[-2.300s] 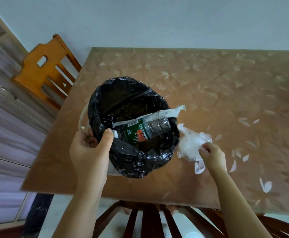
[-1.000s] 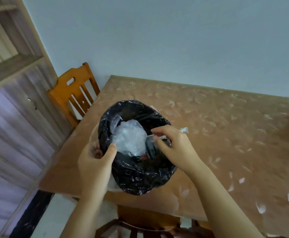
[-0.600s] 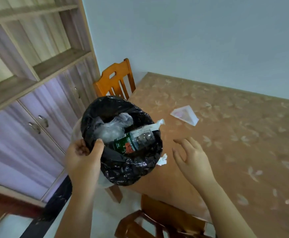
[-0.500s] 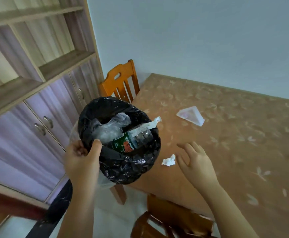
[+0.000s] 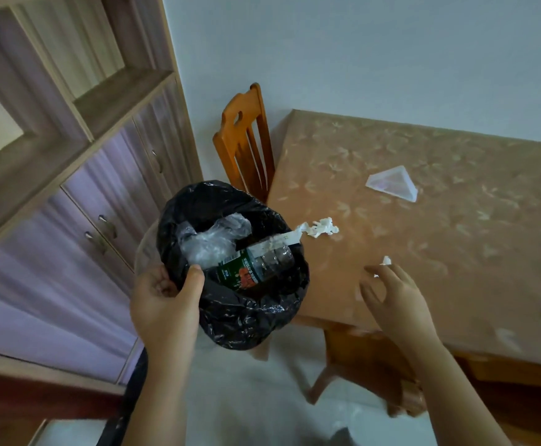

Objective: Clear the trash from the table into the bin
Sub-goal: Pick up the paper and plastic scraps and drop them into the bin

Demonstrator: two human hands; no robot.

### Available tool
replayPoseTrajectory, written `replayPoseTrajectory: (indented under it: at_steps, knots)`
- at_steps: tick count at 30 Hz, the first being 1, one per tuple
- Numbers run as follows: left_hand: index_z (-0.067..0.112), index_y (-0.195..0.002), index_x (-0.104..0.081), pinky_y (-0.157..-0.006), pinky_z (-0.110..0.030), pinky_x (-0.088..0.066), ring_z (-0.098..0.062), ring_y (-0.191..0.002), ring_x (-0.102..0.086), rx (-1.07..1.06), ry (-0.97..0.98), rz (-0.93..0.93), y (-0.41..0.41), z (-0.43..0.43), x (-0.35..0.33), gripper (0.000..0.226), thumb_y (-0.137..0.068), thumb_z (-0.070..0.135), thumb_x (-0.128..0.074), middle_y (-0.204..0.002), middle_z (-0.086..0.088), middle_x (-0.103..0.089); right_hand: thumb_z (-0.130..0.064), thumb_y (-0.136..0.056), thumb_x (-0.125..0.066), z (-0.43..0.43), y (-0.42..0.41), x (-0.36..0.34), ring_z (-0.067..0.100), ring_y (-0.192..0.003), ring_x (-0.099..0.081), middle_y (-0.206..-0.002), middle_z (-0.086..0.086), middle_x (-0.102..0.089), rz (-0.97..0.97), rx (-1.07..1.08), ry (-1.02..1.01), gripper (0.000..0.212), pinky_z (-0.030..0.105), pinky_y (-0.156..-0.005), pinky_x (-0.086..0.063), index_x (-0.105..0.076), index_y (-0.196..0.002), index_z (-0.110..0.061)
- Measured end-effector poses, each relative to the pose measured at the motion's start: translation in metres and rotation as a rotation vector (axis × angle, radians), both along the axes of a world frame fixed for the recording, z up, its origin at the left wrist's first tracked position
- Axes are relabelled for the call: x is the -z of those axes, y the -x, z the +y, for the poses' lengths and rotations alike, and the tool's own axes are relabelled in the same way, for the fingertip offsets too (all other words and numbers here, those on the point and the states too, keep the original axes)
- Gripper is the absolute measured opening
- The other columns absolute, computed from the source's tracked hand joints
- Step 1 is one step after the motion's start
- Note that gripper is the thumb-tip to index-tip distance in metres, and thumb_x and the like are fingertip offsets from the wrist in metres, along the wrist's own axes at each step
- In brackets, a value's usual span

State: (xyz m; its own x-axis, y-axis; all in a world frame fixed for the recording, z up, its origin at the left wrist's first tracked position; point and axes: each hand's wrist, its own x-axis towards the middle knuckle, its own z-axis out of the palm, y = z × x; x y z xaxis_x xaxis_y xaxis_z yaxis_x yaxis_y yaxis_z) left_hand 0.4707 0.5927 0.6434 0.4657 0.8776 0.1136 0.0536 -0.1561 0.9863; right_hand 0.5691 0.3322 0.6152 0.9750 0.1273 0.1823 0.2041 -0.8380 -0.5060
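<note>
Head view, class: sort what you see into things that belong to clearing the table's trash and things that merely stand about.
Belongs to the job:
bin, gripped by left hand
crumpled tissue
small paper scrap by open right hand
triangular plastic box
table

Just standing about:
wooden chair
cupboard

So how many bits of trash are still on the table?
3: a crumpled tissue near the bin, a small white scrap at the right hand's fingertips, and a clear triangular wrapper farther back. More may lie outside the view.

table (image 5: 456,239) — brown, leaf-patterned | on it: crumpled tissue (image 5: 322,227), clear triangular wrapper (image 5: 393,187), paper scrap (image 5: 386,261)
</note>
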Motion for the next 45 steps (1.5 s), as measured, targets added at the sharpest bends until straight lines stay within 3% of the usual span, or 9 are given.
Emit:
replayPoseTrajectory:
  at_steps: [2,6,16,21,26,29,34,39,45]
  knots:
    - [0.010,-0.073,-0.056,-0.059,-0.030,-0.046,-0.013,-0.063,-0.055,0.058,0.005,-0.029,-0.008,0.005,0.002,0.026,-0.065,0.033,-0.065,-0.068,-0.003,-0.057,-0.017,-0.080,-0.062,0.004,-0.002,0.000,0.036,-0.101,-0.055,-0.109,0.015,-0.060,-0.003,0.022,0.019,0.028,0.041,-0.075,-0.048,-0.060,-0.107,-0.010]
    - [0.019,-0.067,-0.052,-0.048,-0.012,-0.042,0.004,-0.050,-0.049,0.112,0.033,-0.099,-0.037,0.007,0.007,0.020,-0.074,0.017,-0.070,-0.062,0.005,-0.052,-0.018,-0.082,-0.062,0.007,-0.014,0.003,0.034,-0.102,-0.056,-0.111,0.013,-0.061,0.000,0.057,0.034,0.028,0.036,-0.074,-0.047,-0.060,-0.108,-0.010]
    - [0.043,-0.062,-0.058,-0.050,-0.018,-0.044,0.001,-0.052,-0.053,0.327,-0.005,-0.055,-0.155,0.012,0.008,0.007,-0.062,0.043,-0.065,-0.056,0.022,-0.059,-0.018,-0.081,-0.062,-0.008,-0.104,0.022,0.025,-0.085,-0.058,-0.108,0.009,-0.060,0.056,0.196,-0.077,0.029,0.032,-0.068,-0.044,-0.059,-0.110,-0.013]
    - [0.027,-0.067,-0.054,-0.048,-0.017,-0.044,0.001,-0.051,-0.051,0.392,-0.011,-0.076,-0.220,-0.004,0.008,0.019,-0.063,0.041,-0.065,-0.060,0.007,-0.054,-0.016,-0.081,-0.062,-0.026,-0.139,0.040,0.027,-0.090,-0.058,-0.106,0.008,-0.060,0.108,0.289,-0.108,0.028,0.032,-0.069,-0.043,-0.059,-0.109,-0.014]
    - [0.025,-0.069,-0.055,-0.057,-0.033,-0.049,-0.009,-0.059,-0.056,0.475,0.022,-0.043,-0.257,-0.018,0.015,0.017,-0.066,0.038,-0.066,-0.067,0.001,-0.056,-0.015,-0.081,-0.062,-0.043,-0.145,0.063,0.027,-0.088,-0.058,-0.106,0.009,-0.059,0.167,0.423,-0.137,0.026,0.035,-0.070,-0.046,-0.059,-0.107,-0.011]
    - [0.029,-0.068,-0.054,-0.057,-0.029,-0.048,-0.001,-0.056,-0.055,0.522,0.031,-0.039,-0.274,-0.021,0.018,0.016,-0.063,0.038,-0.067,-0.067,0.006,-0.057,-0.012,-0.081,-0.061,-0.052,-0.143,0.086,0.027,-0.091,-0.056,-0.106,0.010,-0.058,0.253,0.509,-0.174,0.027,0.033,-0.071,-0.042,-0.059,-0.107,-0.010]
    - [0.029,-0.071,-0.057,-0.057,-0.026,-0.049,-0.005,-0.062,-0.059,0.639,0.008,-0.013,-0.296,-0.024,0.014,0.018,-0.062,0.041,-0.066,-0.070,0.005,-0.061,-0.017,-0.079,-0.062,-0.054,-0.137,0.112,0.025,-0.082,-0.054,-0.090,0.003,-0.051,0.397,0.623,-0.196,0.022,0.031,-0.064,-0.036,-0.059,-0.100,-0.011]
    - [0.028,-0.069,-0.060,-0.056,-0.023,-0.049,-0.005,-0.064,-0.060,0.705,0.027,-0.032,-0.306,-0.027,0.009,0.018,-0.061,0.042,-0.066,-0.067,0.010,-0.062,-0.018,-0.074,-0.067,-0.044,-0.135,0.128,0.027,-0.080,-0.057,-0.089,0.005,-0.051,0.466,0.657,-0.204,0.027,0.036,-0.065,-0.047,-0.058,-0.100,-0.013]
    - [0.037,-0.063,-0.061,-0.053,-0.017,-0.047,0.001,-0.058,-0.058,0.742,0.038,-0.041,-0.310,-0.029,0.006,0.007,-0.060,0.041,-0.067,-0.058,0.020,-0.063,-0.013,-0.077,-0.063,-0.039,-0.138,0.138,0.020,-0.077,-0.051,-0.088,0.002,-0.048,0.450,0.721,-0.238,0.026,0.029,-0.063,-0.040,-0.060,-0.102,-0.017]
